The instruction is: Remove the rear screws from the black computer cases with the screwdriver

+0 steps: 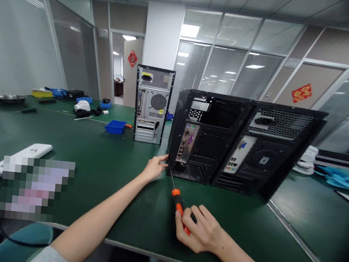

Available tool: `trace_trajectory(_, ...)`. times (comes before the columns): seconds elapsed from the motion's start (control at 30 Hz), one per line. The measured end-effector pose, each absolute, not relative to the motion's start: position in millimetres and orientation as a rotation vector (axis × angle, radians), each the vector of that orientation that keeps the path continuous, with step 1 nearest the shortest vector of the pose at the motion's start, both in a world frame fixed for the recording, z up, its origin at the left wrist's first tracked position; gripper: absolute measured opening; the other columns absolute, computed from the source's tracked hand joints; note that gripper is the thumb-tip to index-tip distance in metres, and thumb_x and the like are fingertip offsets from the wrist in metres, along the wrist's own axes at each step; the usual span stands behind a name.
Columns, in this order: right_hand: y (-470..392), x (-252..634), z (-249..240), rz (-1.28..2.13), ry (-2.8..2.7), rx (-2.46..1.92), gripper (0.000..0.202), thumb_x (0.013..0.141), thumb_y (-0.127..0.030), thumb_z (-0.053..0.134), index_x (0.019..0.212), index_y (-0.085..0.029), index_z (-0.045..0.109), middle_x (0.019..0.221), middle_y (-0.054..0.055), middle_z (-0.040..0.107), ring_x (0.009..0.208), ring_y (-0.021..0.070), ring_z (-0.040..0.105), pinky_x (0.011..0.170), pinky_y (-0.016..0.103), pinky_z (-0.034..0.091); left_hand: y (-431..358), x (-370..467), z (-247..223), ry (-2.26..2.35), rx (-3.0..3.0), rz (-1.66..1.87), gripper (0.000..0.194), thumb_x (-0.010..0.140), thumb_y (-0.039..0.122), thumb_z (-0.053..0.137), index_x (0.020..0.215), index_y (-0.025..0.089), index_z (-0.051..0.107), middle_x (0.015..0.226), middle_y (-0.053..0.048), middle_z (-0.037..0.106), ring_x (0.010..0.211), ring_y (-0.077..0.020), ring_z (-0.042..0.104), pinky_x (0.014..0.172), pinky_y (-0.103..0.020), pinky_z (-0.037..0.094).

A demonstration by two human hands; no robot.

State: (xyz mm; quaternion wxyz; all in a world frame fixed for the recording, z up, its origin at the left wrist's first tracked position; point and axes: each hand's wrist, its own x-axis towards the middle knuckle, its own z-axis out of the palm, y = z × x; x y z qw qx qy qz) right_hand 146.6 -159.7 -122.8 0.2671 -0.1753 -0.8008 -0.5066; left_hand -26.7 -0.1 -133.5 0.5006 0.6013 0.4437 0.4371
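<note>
An orange-and-black screwdriver is gripped in my right hand, my fingers wrapped round its handle. Its thin shaft points up and left, with the tip at the lower left corner of a black computer case seen from the back. Whether the tip sits in a screw is too small to make out. My left hand rests its fingertips against the left side of that case, near the bottom, holding nothing. A second black computer case stands directly to the right.
Behind stands a silver-backed computer case, with a blue tray to its left. A white power strip or similar white device and a blurred-out item lie at left. Farther back are a metal dish and several small trays.
</note>
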Motion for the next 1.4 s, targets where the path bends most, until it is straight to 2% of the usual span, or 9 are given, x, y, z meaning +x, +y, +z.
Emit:
trace_trajectory(0.23,-167,136,-117,-1.43,-2.177,-0.586,0.012,0.082,-0.014,0.054,0.091,-0.019,0.059,0.068,0.0,0.063,0.057,0.0127,0.052,0.059,0.031,0.036,-1,-26,-135,1.059,1.451,1.067,0.056,0.072,-0.001,0.057,0.122,0.022,0.065,0.131,-0.006,0.062,0.099,-0.0215,0.069,0.079,-0.028,0.055)
trace_trajectory(0.37,-171,124,-110,-1.419,-2.173,-0.671,0.017,0.082,-0.013,0.049,0.092,-0.017,0.062,0.084,0.005,0.068,0.065,0.0166,0.059,0.061,0.034,0.041,-1,-26,-135,1.057,1.456,1.068,0.058,0.071,-0.003,0.057,0.123,0.022,0.064,0.132,-0.007,0.061,0.099,-0.0227,0.07,0.081,-0.031,0.055)
trace_trajectory(0.53,-168,111,-100,-1.336,-2.296,-0.558,0.023,0.087,-0.014,0.038,0.087,-0.016,0.06,0.094,0.011,0.07,0.091,0.024,0.065,0.083,0.042,0.047,-1,-25,-135,1.061,1.447,1.062,0.058,0.074,-0.004,0.055,0.125,0.021,0.062,0.129,-0.008,0.063,0.099,-0.0228,0.07,0.081,-0.031,0.055)
trace_trajectory(0.67,-161,104,-97,-1.337,-2.356,-0.449,0.018,0.087,-0.018,0.042,0.087,-0.014,0.06,0.095,0.013,0.071,0.093,0.0259,0.066,0.092,0.044,0.046,-1,-25,-134,1.068,1.458,1.058,0.057,0.075,-0.003,0.056,0.126,0.021,0.062,0.131,-0.007,0.061,0.101,-0.0226,0.069,0.082,-0.029,0.055)
trace_trajectory(0.83,-145,102,-103,-1.072,-2.39,-0.306,0.018,0.086,-0.021,0.052,0.103,-0.019,0.058,0.102,0.007,0.071,0.099,0.0194,0.065,0.098,0.036,0.045,-4,-25,-129,1.124,1.576,0.962,0.063,0.079,-0.006,0.041,0.136,0.018,0.051,0.137,-0.005,0.056,0.106,-0.0173,0.067,0.09,-0.028,0.053)
trace_trajectory(0.93,-139,104,-106,-0.935,-2.462,-0.236,0.013,0.086,-0.019,0.054,0.098,-0.022,0.057,0.094,0.002,0.07,0.09,0.0138,0.064,0.09,0.029,0.047,-5,-25,-128,1.144,1.612,0.95,0.062,0.08,-0.005,0.041,0.137,0.016,0.05,0.138,-0.007,0.055,0.107,-0.0191,0.067,0.091,-0.031,0.053)
trace_trajectory(1.13,-134,108,-103,-0.892,-2.685,-0.126,0.027,0.087,-0.017,0.046,0.113,-0.02,0.054,0.068,-0.002,0.056,0.061,0.0116,0.05,0.068,0.029,0.044,-5,-26,-128,1.135,1.603,0.947,0.062,0.08,-0.005,0.04,0.138,0.016,0.049,0.139,-0.007,0.054,0.108,-0.0185,0.066,0.088,-0.027,0.054)
trace_trajectory(1.3,-128,106,-96,-0.715,-2.729,-0.066,0.029,0.083,-0.032,0.039,0.099,-0.015,0.057,0.07,0.003,0.052,0.06,0.0155,0.045,0.059,0.032,0.037,-5,-26,-128,1.133,1.592,0.942,0.063,0.079,-0.005,0.041,0.138,0.017,0.049,0.139,-0.007,0.055,0.108,-0.0185,0.066,0.085,-0.026,0.055)
trace_trajectory(1.4,-126,107,-94,-0.706,-2.742,-0.079,0.036,0.084,-0.03,0.037,0.108,-0.013,0.055,0.073,0.004,0.054,0.062,0.0163,0.046,0.061,0.032,0.038,-5,-26,-128,1.135,1.593,0.942,0.061,0.08,-0.004,0.041,0.138,0.016,0.049,0.139,-0.008,0.054,0.108,-0.0193,0.066,0.084,-0.027,0.055)
